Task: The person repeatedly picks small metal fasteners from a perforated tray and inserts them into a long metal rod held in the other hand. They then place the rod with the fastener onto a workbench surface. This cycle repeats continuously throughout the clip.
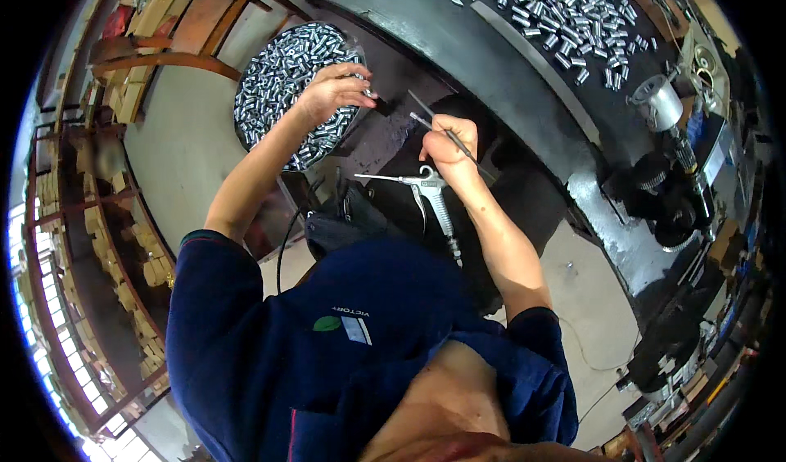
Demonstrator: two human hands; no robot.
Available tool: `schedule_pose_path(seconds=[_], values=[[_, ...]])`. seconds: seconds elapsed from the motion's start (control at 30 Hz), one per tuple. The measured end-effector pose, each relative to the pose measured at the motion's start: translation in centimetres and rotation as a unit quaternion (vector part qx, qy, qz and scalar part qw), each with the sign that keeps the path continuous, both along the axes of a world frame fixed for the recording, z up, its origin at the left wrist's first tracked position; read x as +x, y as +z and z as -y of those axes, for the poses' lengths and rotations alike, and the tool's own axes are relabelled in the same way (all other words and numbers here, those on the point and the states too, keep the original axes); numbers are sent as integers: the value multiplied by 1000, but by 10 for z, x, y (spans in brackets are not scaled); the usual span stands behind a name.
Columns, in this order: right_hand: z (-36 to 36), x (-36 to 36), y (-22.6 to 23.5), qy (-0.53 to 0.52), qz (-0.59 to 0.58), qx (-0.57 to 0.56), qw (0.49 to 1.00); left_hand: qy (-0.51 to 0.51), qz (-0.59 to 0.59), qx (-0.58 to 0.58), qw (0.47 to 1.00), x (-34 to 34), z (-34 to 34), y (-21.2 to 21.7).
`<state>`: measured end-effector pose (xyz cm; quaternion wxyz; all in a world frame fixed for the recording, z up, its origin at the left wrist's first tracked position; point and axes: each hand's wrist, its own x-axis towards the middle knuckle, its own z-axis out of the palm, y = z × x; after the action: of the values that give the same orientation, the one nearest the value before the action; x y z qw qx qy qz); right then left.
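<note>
Right hand [446, 147] is closed on a thin metal rod [442, 130], its long axis running up-left to down-right. Left hand [332, 90] pinches a small metal sleeve [370, 94] at its fingertips over the round bin of sleeves [270, 77]. The sleeve sits just up-left of the rod tip; an air blow gun [417, 185] hangs below the right hand.

- Shirt [270, 339]: dark blue, small green patch on it.
- Parts [291, 81]: shiny silver.
- Bench [491, 53]: black.
- Air gun [426, 190]: silver-grey.
- Floor [180, 143]: pale grey.
</note>
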<state>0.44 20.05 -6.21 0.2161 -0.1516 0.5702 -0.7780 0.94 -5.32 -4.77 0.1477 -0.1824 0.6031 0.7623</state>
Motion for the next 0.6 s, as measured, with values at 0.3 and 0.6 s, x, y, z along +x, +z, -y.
schedule_pose_path(seconds=[0.3, 0.6], values=[[-4, -2, 3, -25, -33, -10, 999, -76, 28, 189, 979, 6, -52, 11], [-10, -3, 15, -39, -200, 33, 979, -102, -3, -89, 991, 3, -68, 37]])
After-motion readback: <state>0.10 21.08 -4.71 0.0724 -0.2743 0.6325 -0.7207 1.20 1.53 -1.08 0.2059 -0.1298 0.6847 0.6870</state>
